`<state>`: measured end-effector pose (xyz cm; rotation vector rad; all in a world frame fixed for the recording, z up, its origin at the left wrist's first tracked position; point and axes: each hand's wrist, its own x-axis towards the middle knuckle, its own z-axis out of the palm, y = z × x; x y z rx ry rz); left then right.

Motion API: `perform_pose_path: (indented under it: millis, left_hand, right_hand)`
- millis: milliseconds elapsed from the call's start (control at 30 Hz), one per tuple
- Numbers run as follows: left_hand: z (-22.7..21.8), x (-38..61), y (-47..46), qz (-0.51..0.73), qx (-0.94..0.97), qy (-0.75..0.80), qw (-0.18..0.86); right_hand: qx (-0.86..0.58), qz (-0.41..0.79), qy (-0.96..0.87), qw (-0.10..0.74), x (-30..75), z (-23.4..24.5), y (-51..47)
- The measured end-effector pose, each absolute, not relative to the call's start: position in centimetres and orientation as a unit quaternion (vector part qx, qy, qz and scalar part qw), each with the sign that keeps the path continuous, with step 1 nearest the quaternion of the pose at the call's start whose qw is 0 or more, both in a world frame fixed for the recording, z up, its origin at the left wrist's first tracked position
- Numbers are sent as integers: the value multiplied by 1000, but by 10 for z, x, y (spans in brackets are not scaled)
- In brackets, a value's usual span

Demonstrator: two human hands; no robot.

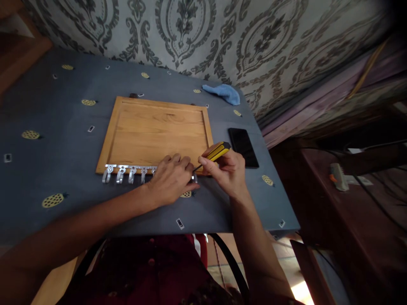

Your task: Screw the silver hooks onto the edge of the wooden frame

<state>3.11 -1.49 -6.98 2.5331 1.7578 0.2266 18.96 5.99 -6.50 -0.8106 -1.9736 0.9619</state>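
A framed wooden board [162,131] lies on the table. Along its near edge runs a metal hook rail [127,168] with several silver hooks hanging over the side. My left hand [171,180] covers the right part of this rail, fingers curled on the board's edge and thumb below by a hook. In my right hand [227,167] is a screwdriver [218,151] with a yellow and black handle, tilted so its shaft points down left. Its tip meets the rail near my left fingertips, where any screw is hidden.
A black phone [243,147] lies right of the board, and a blue cloth [224,93] at the far right corner. The table [63,161] has a grey pineapple-print cover. A patterned curtain [203,38] hangs behind. To the right stands a dark red surface [321,169] with cables.
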Motion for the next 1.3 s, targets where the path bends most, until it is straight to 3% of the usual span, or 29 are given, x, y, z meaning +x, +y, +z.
perform_pose_path:
  millis: [267, 533, 833, 1067, 1300]
  left_hand:
    - [-66, 31, -14, 68, 820, 567, 29]
    - [-66, 31, -14, 64, 819, 569, 36]
    - [-69, 31, -14, 75, 818, 569, 29]
    - [-63, 33, -14, 58, 817, 572, 48]
    - [-66, 31, -14, 72, 820, 567, 33]
  right_hand:
    - [-277, 493, -762, 315, 200, -47, 65]
    - [-278, 429, -783, 354, 198, -56, 65]
    - [-338, 195, -830, 399, 190, -61, 61]
    - [-341, 267, -739, 516, 193, -68, 60]
    - [-346, 266, -775, 457, 193, -71, 64]
